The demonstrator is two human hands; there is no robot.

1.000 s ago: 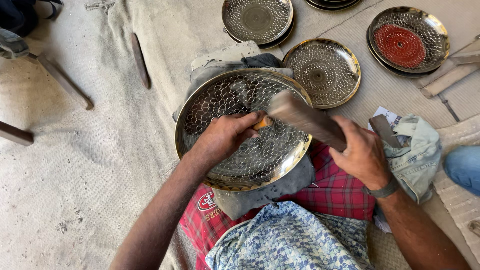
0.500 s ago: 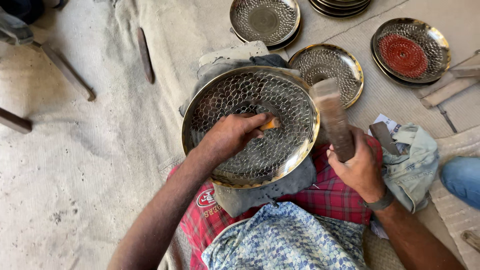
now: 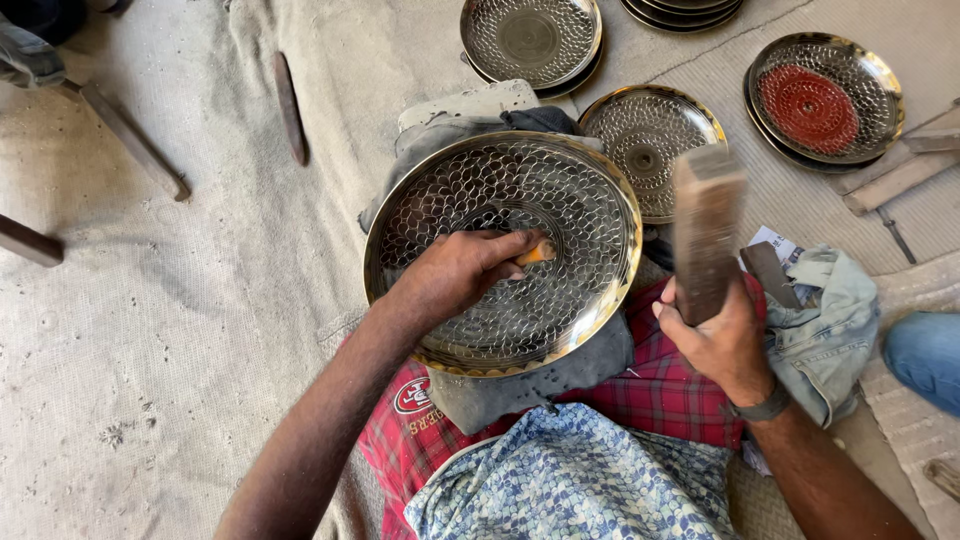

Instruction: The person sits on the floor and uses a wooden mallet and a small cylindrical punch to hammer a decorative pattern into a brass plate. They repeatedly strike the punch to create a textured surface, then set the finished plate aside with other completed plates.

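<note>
My left hand [image 3: 455,275] pinches a small punch [image 3: 537,252] inside the big tray [image 3: 590,300]. Right hand [image 3: 722,340] grips the wooden mallet [image 3: 706,225], raised at 3 o'clock, clear of the rim.

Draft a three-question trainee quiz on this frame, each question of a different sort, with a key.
1. True or false: the right hand holds the wooden block raised clear of the large patterned plate.
2. What does the left hand pinch against that plate? A) a small orange-tipped tool B) a cloth C) a spoon
3. Fill in: the plate with the red centre lies at the upper ____ of the view.

Key: 1 true; 2 A; 3 right.
</note>
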